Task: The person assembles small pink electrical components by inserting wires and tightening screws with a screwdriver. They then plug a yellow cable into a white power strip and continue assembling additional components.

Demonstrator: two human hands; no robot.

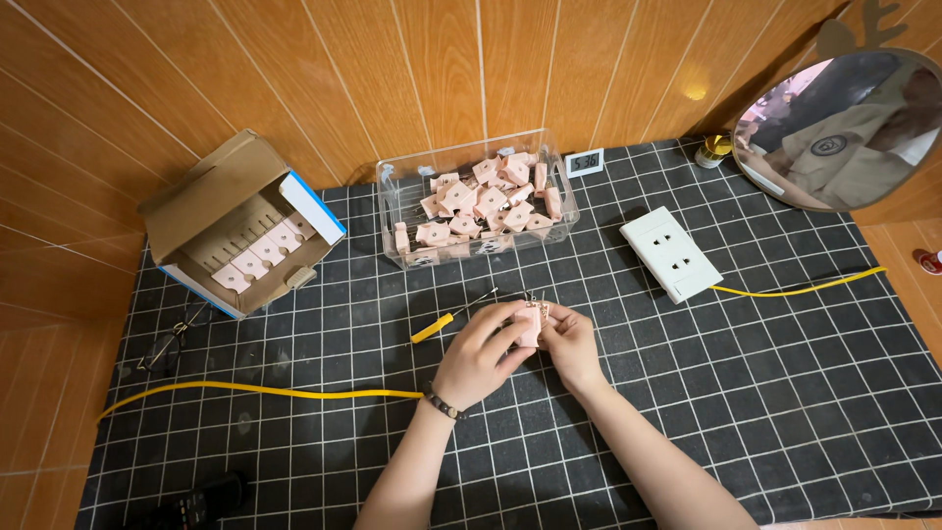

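A small pink plastic part (533, 323) with metal prongs at its top is held between both hands over the black grid mat (746, 393). My left hand (481, 355), with a bead bracelet at the wrist, grips it from the left. My right hand (572, 344) pinches it from the right. A yellow-handled screwdriver (446, 321) lies on the mat just left of my left hand. A clear plastic bin (478, 199) behind the hands holds several of the same pink parts.
An open cardboard box (240, 226) with rows of pink parts stands at the back left. A white socket plate (670, 253) lies at the right, a yellow wire (800, 289) beside it. Another yellow wire (255, 392) crosses the left. Glasses (167, 344), a round mirror (844, 132), a small digital clock (586, 162).
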